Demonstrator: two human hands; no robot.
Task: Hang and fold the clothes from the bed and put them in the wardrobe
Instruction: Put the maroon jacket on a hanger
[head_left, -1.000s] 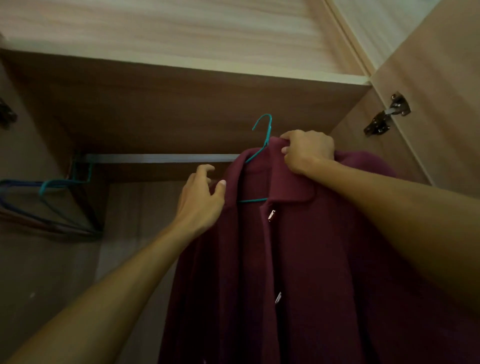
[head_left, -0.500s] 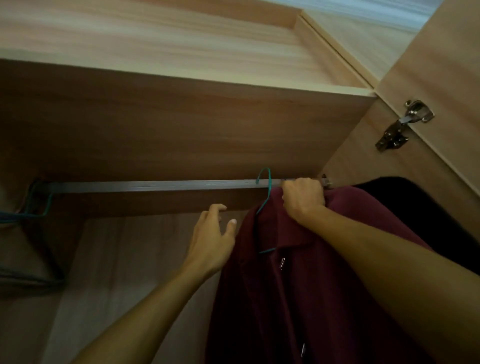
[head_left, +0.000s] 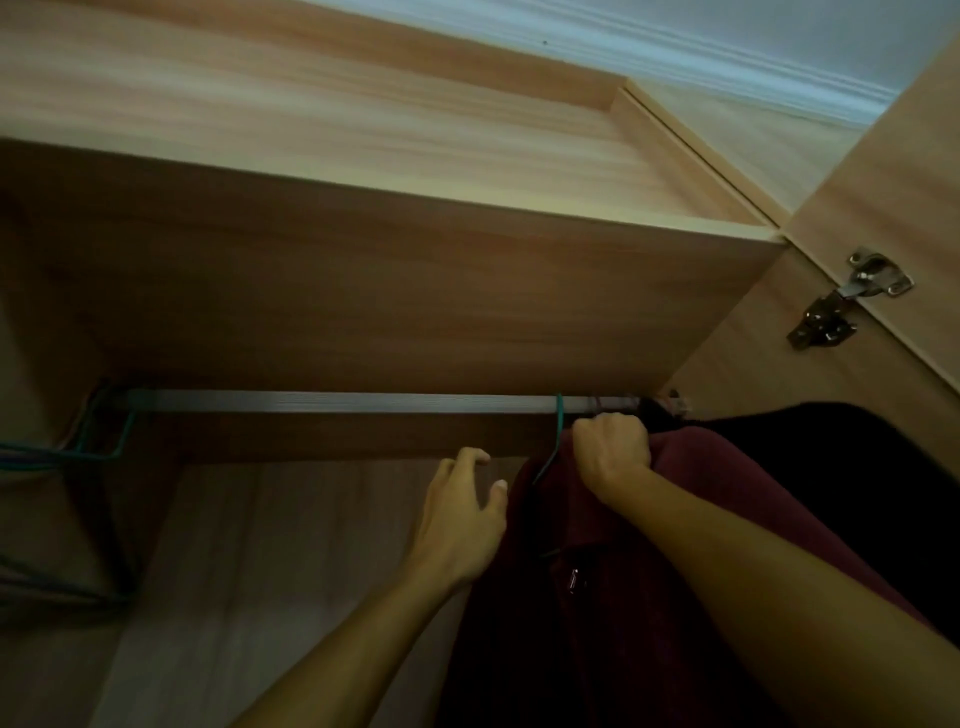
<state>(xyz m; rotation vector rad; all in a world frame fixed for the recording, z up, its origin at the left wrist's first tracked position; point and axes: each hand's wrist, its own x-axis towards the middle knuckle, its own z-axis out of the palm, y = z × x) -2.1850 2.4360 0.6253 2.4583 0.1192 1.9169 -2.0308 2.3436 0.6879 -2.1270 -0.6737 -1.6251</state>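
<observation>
Fingers (head_left: 610, 428) of right hand (head_left: 615, 454) gripping maroon coat (head_left: 685, 597) (green hanger (head_left: 558, 434) hooked on rail (head_left: 337, 401)), left hand (head_left: 460, 525) open, just beside it.

metal hinge (head_left: 852, 296) — upper right | white cornice (head_left: 727, 60) — top edge

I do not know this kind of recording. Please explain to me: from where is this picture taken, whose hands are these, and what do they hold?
The camera sits on a person's head and looks up into a light brown wooden wardrobe. Both bare arms are that person's. The right hand grips the top of a dark red garment on a thin teal wire hanger, whose hook reaches over the grey metal rail. The left hand is open beside it, holding nothing. A black garment hangs further right.
</observation>
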